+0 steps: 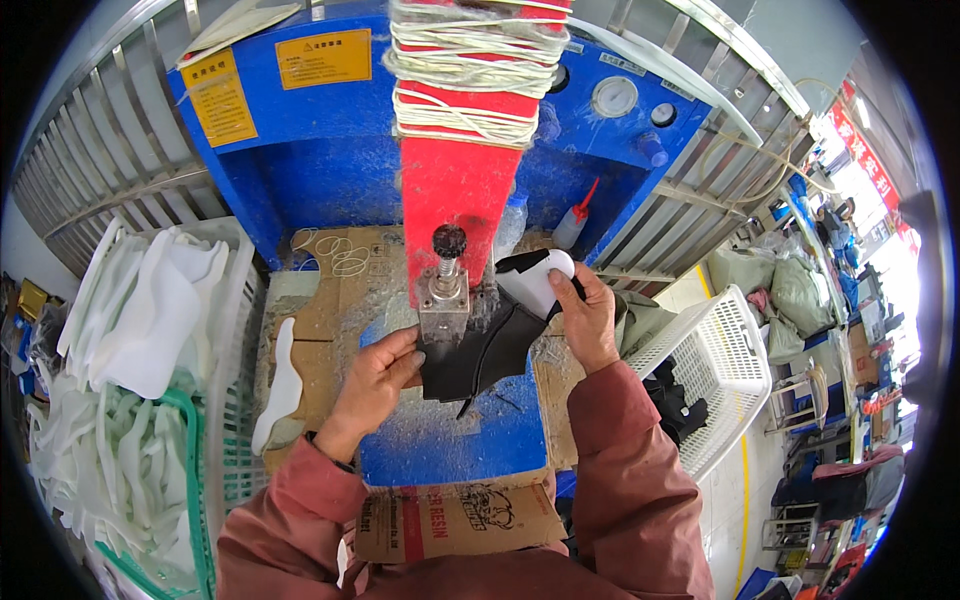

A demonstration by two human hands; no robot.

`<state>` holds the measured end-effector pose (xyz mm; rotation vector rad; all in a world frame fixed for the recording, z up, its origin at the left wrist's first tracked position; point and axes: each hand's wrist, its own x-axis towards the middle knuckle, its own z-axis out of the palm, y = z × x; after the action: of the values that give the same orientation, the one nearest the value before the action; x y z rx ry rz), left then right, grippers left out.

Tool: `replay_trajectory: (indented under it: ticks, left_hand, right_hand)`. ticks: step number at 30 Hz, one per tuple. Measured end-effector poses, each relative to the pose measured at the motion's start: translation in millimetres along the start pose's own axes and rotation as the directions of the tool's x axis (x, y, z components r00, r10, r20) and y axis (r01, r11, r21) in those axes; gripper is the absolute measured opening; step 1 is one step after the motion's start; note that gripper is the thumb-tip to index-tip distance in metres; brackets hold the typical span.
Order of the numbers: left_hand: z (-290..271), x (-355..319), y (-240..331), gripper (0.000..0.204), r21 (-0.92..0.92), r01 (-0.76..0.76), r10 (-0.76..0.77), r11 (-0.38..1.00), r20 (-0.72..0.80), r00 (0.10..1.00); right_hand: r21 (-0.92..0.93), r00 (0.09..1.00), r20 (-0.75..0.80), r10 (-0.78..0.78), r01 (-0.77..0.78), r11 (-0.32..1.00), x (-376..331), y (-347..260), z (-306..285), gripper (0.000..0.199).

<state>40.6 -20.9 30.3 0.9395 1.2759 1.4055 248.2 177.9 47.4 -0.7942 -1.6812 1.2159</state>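
Under the metal head (pixel 444 305) of a red machine arm (pixel 460 190) lies a black shoe upper (pixel 485 352), with a seam running down it. My left hand (pixel 378 385) pinches its left edge beside the metal head, fingers closed. On the other side my right hand (pixel 590 320) grips the upper's far right end, thumb on top, together with a white rounded foam piece (pixel 540 285). The fingers beneath are partly hidden. Part of the upper is covered by the machine head. Below it spreads a blue work surface (pixel 440 450), dusty with lint.
A curved white foam piece (pixel 280 385) lies on cardboard at left. Beyond it, a white basket (pixel 235 380) holds several foam pieces. Another white basket (pixel 730 380) with black pieces stands right. A red-tipped bottle (pixel 573 225) stands inside the blue machine housing (pixel 320 195).
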Motion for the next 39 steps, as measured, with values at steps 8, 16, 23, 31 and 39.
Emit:
replay_trajectory:
  ticks: [8,16,23,31,39]
  left_hand:
    - [-7.0,17.5,5.9,0.027,0.07,-0.039,0.036,0.997,0.047,0.998]
    - [-14.4,36.7,8.4,0.024,0.208,-0.138,0.137,0.968,0.02,0.99]
    - [-15.4,45.3,26.4,0.027,0.486,-0.203,0.239,0.85,-0.012,0.971]
    - [-12.3,50.8,33.7,0.027,0.541,-0.197,0.273,0.818,-0.062,0.96]
    - [-30.9,51.3,7.2,0.032,0.228,-0.09,0.116,0.97,-0.103,0.988]
  right_hand:
    - [0.024,0.999,-0.03,-0.027,0.028,0.999,12.4,6.7,-1.4,0.021]
    - [0.016,0.996,-0.069,-0.062,0.063,0.998,21.6,12.3,1.2,0.021]
    - [-0.007,0.995,-0.082,-0.057,0.056,0.998,27.9,18.9,2.3,0.02]
    - [-0.01,0.997,-0.077,-0.009,0.008,1.0,29.9,23.0,1.3,0.019]
    - [0.082,0.981,0.055,0.186,-0.19,0.978,10.6,9.8,7.4,0.024]
